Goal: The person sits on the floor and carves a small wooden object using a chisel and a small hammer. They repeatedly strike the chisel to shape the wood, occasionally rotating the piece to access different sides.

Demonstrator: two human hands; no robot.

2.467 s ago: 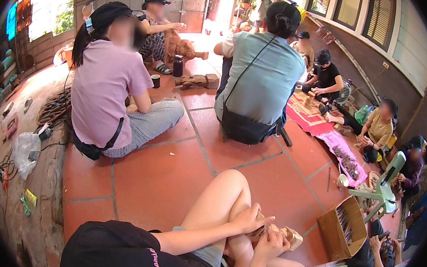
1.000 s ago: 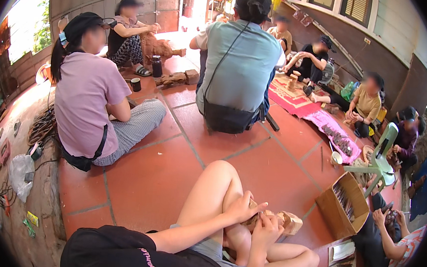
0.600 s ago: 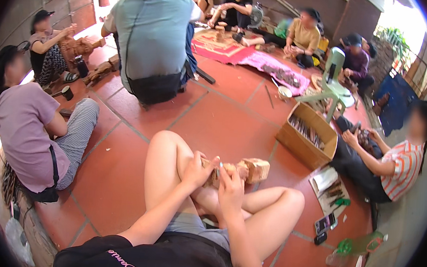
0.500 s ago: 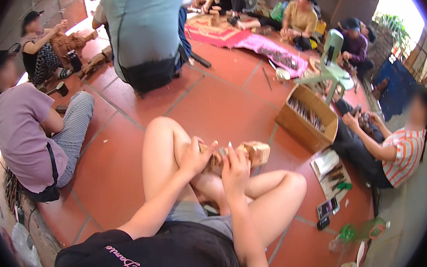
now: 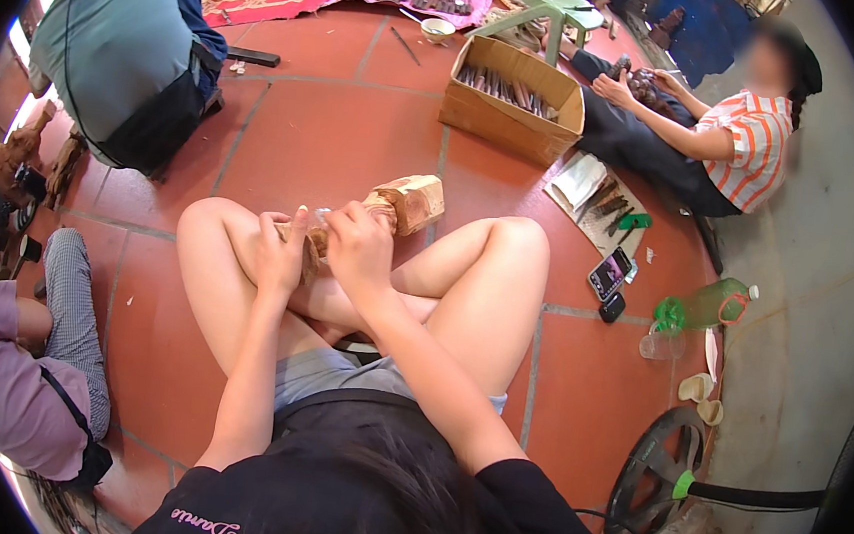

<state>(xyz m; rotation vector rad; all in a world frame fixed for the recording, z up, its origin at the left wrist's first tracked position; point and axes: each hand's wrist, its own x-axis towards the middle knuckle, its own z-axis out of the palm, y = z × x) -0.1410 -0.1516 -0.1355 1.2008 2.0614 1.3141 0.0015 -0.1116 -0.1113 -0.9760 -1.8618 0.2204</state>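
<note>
Over my crossed legs lies a carved piece of pale wood, with a blocky end sticking out to the far right and a narrower part running back under my hands. My left hand is closed around its near left end, thumb pointing up. Bent over the middle of the wood, my right hand has its fingers pinched together. Something small and light shows at its fingertips, too blurred to name. The wood between both hands is mostly hidden by the fingers.
A cardboard box of slim tools stands ahead. To the right are a cloth with tools, a phone, a green bottle and a black wheel-like base. People sit right and left; another crouches with their back to me.
The view has swung right and downward, so surroundings appear farther left and higher. Both hands stay on the wood, the right one now more bent over its middle.
</note>
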